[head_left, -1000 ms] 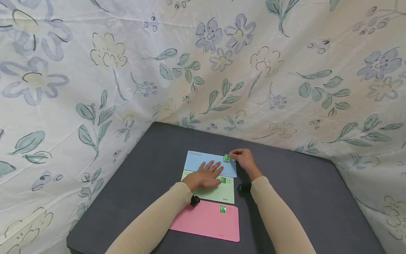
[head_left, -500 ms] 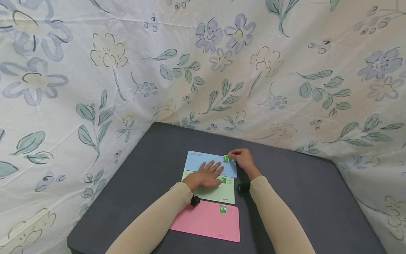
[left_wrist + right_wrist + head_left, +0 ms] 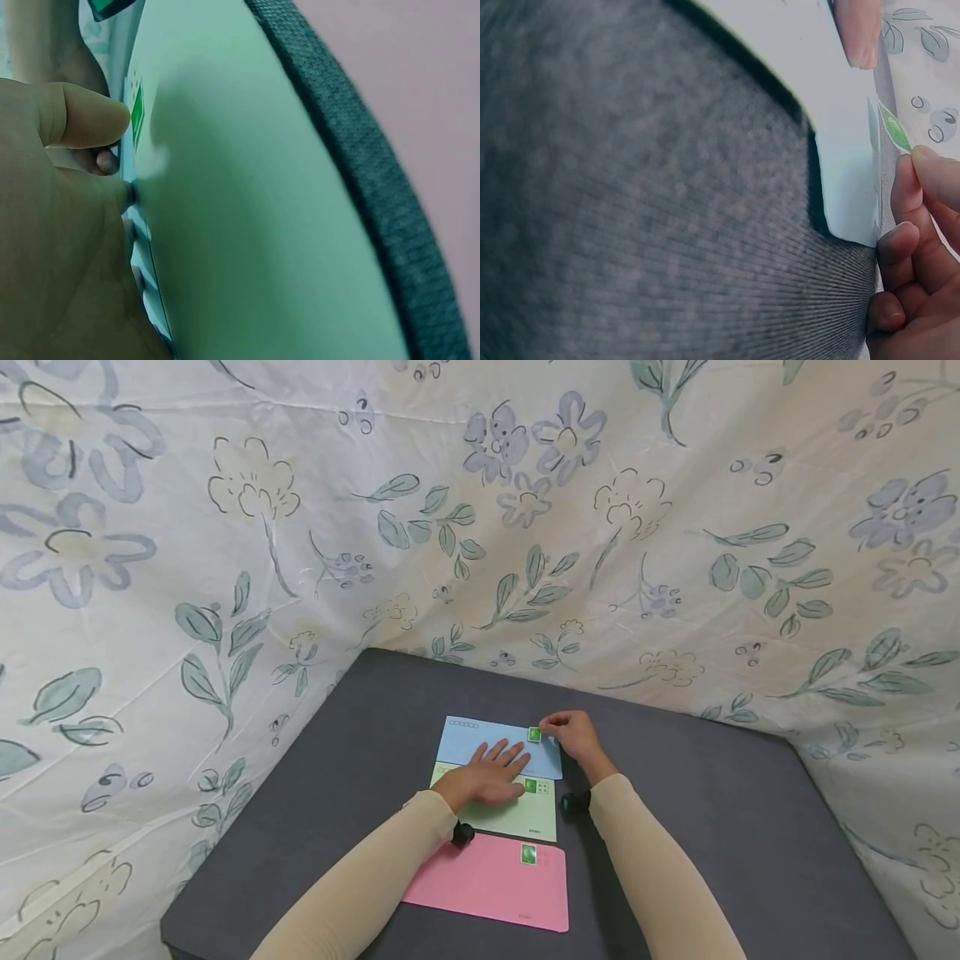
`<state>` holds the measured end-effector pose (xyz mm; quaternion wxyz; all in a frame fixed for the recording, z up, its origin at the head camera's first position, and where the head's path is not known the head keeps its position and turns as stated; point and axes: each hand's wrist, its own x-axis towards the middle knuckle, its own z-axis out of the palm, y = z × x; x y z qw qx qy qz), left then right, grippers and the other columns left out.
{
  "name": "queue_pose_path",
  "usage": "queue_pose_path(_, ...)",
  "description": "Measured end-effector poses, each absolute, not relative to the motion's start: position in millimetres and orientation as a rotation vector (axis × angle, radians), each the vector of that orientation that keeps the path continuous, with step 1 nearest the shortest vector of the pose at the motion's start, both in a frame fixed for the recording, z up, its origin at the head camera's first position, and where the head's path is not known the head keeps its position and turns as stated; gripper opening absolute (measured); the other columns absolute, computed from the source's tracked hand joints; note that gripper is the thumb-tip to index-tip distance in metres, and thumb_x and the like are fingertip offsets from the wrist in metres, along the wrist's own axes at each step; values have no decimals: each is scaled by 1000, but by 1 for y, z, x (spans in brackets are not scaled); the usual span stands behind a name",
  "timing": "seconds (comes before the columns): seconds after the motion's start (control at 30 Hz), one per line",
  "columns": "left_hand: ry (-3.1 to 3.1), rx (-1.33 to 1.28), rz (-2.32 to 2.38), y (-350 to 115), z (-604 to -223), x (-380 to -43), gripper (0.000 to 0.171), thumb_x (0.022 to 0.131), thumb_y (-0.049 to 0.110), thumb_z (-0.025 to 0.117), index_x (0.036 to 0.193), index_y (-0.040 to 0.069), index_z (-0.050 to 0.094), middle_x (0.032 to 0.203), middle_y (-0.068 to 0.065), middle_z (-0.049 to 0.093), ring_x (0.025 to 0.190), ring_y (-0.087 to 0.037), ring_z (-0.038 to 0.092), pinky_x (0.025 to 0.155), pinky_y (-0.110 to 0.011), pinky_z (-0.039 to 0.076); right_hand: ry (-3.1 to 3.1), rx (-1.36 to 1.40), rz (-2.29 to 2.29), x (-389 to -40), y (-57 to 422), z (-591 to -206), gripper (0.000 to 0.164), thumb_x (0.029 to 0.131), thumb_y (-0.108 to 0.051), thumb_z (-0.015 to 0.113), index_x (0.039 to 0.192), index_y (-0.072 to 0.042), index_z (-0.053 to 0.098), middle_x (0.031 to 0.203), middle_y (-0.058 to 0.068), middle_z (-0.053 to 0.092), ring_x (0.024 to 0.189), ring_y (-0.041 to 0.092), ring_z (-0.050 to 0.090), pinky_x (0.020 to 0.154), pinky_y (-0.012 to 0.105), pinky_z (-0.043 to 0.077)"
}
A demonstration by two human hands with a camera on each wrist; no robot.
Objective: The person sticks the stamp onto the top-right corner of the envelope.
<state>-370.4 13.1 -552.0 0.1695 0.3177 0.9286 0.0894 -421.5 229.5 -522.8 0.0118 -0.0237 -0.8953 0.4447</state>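
My right hand (image 3: pixel 576 737) pinches a small green postage stamp (image 3: pixel 895 128) by its edge, between thumb and forefinger. In the head view the stamp overlaps the upper right corner of the blue envelope (image 3: pixel 468 746); in the right wrist view it stands tilted at the envelope's edge. My left hand (image 3: pixel 491 775) lies flat with fingers spread across the blue envelope and the light green envelope (image 3: pixel 517 818) below it. Its thumb reaches close to a green stamp (image 3: pixel 530 786) on the green envelope. Nearest me lies a pink envelope (image 3: pixel 480 885), with another green stamp (image 3: pixel 528 854) at its upper right.
The three envelopes lie in a column on a dark grey table (image 3: pixel 660 793). A flower-patterned cloth (image 3: pixel 465 527) hangs behind and to the left of the table. Each wrist carries a small black camera, the right one (image 3: pixel 575 802) beside the green envelope.
Over the last second the right hand has shifted the stamp slightly left over the blue envelope's corner. The left hand keeps its place.
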Motion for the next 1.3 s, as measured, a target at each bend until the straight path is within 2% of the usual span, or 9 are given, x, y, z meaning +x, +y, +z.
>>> queue_pose_path(0.4,2630,892,250,13,-548,-367,72,114,52,33,176,26,10,182,7,-4,165,-19,-12,130,-51,-9,-2808,-84,1311,-423,226,-528,15,102,-16,78,107,-4,84,114,15,76,100,31,63,85,44,51)
queue_pose_path(0.67,2645,910,229,13,-552,-369,72,113,54,30,176,27,9,181,8,-5,165,-19,-12,130,-51,-8,-2844,-35,1208,-421,223,-526,14,103,-17,77,105,-5,84,108,12,77,95,29,65,80,42,54)
queue_pose_path(1.3,2645,906,244,10,-552,-367,72,113,53,29,176,27,9,181,8,-6,165,-19,-13,130,-52,-9,-2884,-61,1140,-421,216,-523,11,102,-16,78,103,-5,82,103,12,75,92,29,65,80,42,55)
